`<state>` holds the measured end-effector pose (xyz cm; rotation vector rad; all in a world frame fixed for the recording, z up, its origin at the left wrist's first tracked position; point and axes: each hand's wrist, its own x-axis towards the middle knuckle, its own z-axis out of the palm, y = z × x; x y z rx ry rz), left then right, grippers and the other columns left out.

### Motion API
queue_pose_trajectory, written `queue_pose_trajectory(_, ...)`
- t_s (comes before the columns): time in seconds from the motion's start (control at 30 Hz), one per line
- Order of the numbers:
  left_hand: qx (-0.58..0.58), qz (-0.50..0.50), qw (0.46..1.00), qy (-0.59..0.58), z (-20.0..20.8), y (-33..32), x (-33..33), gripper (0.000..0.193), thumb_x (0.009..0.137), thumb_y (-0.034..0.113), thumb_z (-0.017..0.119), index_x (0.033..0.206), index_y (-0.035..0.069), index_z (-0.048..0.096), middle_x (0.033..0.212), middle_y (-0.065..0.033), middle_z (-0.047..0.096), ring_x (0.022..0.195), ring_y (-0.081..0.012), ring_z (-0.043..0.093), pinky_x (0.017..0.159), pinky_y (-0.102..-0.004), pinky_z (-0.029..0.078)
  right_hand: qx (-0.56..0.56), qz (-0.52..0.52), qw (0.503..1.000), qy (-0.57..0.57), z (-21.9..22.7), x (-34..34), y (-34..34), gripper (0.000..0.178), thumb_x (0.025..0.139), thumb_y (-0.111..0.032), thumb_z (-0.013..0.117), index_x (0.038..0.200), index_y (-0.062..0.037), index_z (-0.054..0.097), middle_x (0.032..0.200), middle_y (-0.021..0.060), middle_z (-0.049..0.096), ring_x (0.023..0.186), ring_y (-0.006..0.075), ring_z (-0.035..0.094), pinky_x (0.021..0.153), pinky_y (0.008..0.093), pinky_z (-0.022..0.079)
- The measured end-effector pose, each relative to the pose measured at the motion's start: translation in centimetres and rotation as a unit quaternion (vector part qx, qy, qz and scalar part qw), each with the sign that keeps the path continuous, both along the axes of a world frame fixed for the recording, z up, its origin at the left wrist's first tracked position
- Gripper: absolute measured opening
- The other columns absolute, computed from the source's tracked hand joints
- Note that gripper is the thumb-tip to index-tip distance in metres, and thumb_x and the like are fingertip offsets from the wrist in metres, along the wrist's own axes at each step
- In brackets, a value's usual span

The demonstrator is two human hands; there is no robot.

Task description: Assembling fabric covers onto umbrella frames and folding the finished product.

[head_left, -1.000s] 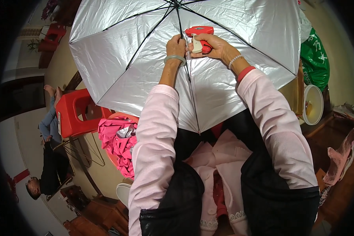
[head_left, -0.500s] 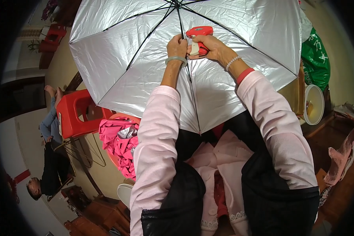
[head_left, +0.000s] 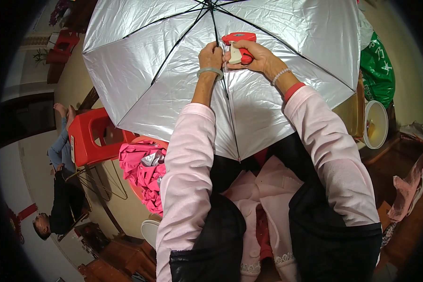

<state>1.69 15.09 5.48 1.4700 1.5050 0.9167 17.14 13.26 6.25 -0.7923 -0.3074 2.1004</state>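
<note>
An opened umbrella (head_left: 277, 103) with silver lining and black ribs spreads before me, its inner side facing up. My left hand (head_left: 211, 56), with a pale bangle on its wrist, is closed on one umbrella rib (head_left: 215, 30) near its middle joint. Beside it, my right hand (head_left: 261, 57) grips a small red-and-white hand tool (head_left: 239, 36) with a squeeze-type handle. The tool's tip lies close to the rib and my left fingers; its exact kind and whether it touches the rib I cannot tell.
Bunched bright pink cloth (head_left: 143, 171) lies in a red container at left, near a red plastic stool (head_left: 91, 136). Beyond the stool a seated person (head_left: 63, 188) rests with feet up. At right are a green bag (head_left: 378, 70) and a white tub (head_left: 376, 124).
My right hand and the red-and-white tool have shifted slightly to the right, and the tool has turned a little. My left hand and the umbrella stay almost where they were.
</note>
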Motion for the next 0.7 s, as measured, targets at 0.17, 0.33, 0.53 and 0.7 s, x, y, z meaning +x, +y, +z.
queue_pose_trajectory(0.17,0.034,-0.015,0.999,-0.014,-0.1,0.1,-0.2,0.031,0.078,0.011,0.046,0.101,-0.006,0.057,0.056,-0.0103,0.056,0.040,-0.0139,0.051,0.039,-0.0272,0.041,0.012,0.017,1.000,0.013,0.1,0.2,0.1,0.031,0.080,-0.014,0.058,0.108,-0.0025,0.049,0.085,0.0135,0.061,0.076,0.0242,0.062,0.076,0.0464,0.051)
queue_pose_trajectory(0.33,0.052,-0.021,0.998,-0.004,-0.1,0.0,-0.2,0.031,0.078,0.011,0.046,0.101,-0.006,0.057,0.055,-0.0100,0.056,0.040,-0.0139,0.051,0.039,-0.0274,0.041,0.004,0.027,0.999,0.031,-0.1,0.2,0.3,0.025,0.077,-0.009,0.056,0.100,-0.0011,0.048,0.085,0.0171,0.061,0.079,0.0292,0.062,0.076,0.0492,0.051)
queue_pose_trajectory(0.53,0.013,-0.026,0.999,0.014,0.5,-0.1,0.0,0.032,0.077,0.016,0.053,0.101,-0.004,0.060,0.076,-0.0141,0.063,0.063,-0.0166,0.060,0.059,-0.0281,0.048,0.007,0.044,0.999,0.003,-0.5,0.6,0.9,0.024,0.079,-0.013,0.058,0.098,-0.0009,0.052,0.085,0.0131,0.062,0.076,0.0245,0.062,0.075,0.0442,0.053)
queue_pose_trajectory(0.7,-0.004,-0.067,0.997,-0.023,-0.7,0.5,-1.3,0.029,0.080,0.011,0.051,0.103,-0.005,0.059,0.069,-0.0101,0.060,0.044,-0.0119,0.052,0.042,-0.0249,0.042,-0.001,0.071,0.997,-0.041,0.2,0.3,1.1,0.022,0.078,-0.013,0.057,0.097,-0.0011,0.052,0.085,0.0149,0.062,0.074,0.0246,0.063,0.075,0.0440,0.053)
